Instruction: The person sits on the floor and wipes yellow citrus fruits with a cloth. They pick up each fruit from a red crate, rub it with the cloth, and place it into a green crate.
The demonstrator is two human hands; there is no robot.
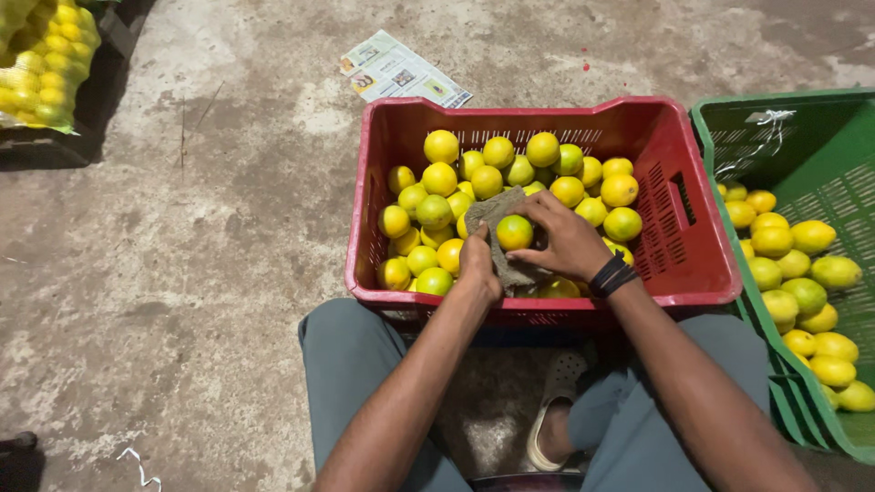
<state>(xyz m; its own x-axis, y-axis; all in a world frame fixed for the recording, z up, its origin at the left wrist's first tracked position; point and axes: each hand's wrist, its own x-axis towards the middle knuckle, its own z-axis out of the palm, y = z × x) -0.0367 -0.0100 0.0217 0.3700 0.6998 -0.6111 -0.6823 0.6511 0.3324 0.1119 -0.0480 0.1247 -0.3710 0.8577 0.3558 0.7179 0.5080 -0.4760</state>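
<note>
A red plastic crate (693, 255) stands in front of my knees, holding several yellow and green lemons. Over the crate, my left hand (478, 267) holds a grey-brown cloth (492, 211) from below. One yellow-green lemon (514, 232) rests on that cloth. My right hand (570, 241) wraps around the lemon and the cloth from the right, with a black band on the wrist. Both hands sit at the crate's near side, above the pile.
A green crate (820, 155) with several lemons stands to the right, touching the red one. A yellow mesh sack of lemons (41, 59) lies at the far left. A printed sheet of paper (401, 71) lies on the concrete floor behind the red crate.
</note>
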